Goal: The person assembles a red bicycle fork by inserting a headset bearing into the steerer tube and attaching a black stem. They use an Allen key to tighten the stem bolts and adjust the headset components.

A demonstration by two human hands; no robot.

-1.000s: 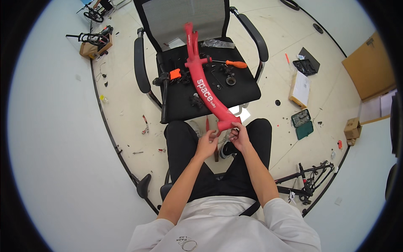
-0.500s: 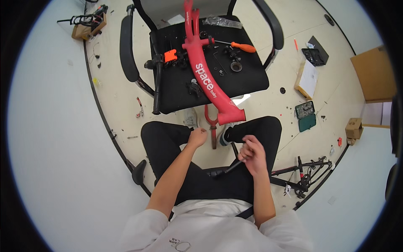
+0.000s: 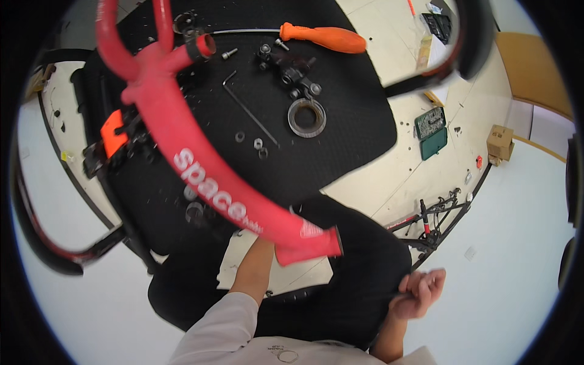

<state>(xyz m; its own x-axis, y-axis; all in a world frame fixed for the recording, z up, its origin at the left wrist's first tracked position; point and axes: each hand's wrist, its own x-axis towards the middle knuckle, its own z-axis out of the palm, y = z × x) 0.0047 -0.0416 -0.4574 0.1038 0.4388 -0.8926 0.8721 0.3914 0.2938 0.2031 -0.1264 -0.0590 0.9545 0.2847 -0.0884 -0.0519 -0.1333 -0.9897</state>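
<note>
A pinkish-red bicycle frame (image 3: 194,146) lies across the black chair seat (image 3: 347,140), its open tube end reaching over my lap. My left forearm (image 3: 252,271) goes forward beneath that end. The frame hides my left hand, so its fingers and anything in them cannot be seen. Out to the right, beside my knee, my right hand (image 3: 420,293) is raised with its fingers curled in; whatever they may hold is hidden. On the seat lie an orange-handled screwdriver (image 3: 325,38), a hex key (image 3: 250,112), a round metal ring (image 3: 306,118) and small nuts (image 3: 258,143).
Black metal parts (image 3: 292,74) sit near the ring, and an orange piece (image 3: 114,134) lies left of the frame. Chair armrests rise on both sides. On the floor at right are an open green case (image 3: 432,134), a cardboard box (image 3: 500,143) and a black bicycle frame (image 3: 426,222).
My view has come much closer to the chair. My left hand has gone forward out of sight under the red frame. My right hand has moved outward to the right. The red fork is now hidden.
</note>
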